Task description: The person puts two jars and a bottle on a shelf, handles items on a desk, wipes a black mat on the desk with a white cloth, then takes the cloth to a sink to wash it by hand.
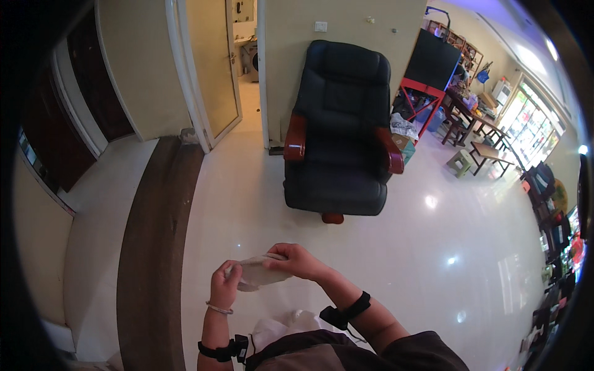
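Observation:
A light-coloured cloth (260, 272) is stretched between my two hands, above the tiled floor. My left hand (226, 283) grips its left end between thumb and fingers; a bracelet circles that wrist. At the cloth's right end, my right hand (297, 262) pinches the upper edge. Black straps with small devices are worn on both forearms. Beyond the hands stands a black leather office chair (341, 102) with glossy reddish wooden armrests, its back against the wall.
A dark brown floor strip (153, 241) runs along the left. A half-open door (211, 69) is behind the chair's left. At right are a red metal frame (423, 88), a green plastic stool (461, 162) and a low wooden bench (489, 153).

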A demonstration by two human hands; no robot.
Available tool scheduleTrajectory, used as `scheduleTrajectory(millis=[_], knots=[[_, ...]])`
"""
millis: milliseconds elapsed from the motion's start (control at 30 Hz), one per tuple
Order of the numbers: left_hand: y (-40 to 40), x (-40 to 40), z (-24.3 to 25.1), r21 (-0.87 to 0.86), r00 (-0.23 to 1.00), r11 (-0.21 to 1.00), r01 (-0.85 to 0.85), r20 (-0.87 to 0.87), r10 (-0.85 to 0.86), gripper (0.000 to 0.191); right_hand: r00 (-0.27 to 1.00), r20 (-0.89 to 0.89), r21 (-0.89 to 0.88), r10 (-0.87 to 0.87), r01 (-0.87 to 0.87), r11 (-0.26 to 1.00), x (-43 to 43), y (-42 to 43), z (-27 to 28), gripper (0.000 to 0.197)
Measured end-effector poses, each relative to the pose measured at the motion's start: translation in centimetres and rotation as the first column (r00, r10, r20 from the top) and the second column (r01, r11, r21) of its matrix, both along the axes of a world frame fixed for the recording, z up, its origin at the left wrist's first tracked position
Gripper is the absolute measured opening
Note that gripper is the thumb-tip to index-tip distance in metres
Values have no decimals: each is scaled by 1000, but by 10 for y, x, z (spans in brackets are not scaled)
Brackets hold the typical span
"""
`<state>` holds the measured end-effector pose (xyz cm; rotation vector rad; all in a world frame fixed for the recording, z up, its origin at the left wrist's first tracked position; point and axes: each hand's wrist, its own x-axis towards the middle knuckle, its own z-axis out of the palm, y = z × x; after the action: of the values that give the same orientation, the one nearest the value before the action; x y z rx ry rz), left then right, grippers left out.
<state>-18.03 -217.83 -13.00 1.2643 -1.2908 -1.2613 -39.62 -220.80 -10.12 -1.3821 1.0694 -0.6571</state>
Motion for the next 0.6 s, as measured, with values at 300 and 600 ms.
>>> scheduleTrajectory(millis=[300, 600], knots=[[-255, 83, -26, -118, 971, 968, -220, 72, 229, 23, 995, -26, -117, 94, -97, 988, 73, -254, -26, 29], [-487, 112, 2, 125, 1000, 992, 21, -22, -18, 41, 991, -35, 110, -132, 136, 985, 97, -467, -4, 34]])
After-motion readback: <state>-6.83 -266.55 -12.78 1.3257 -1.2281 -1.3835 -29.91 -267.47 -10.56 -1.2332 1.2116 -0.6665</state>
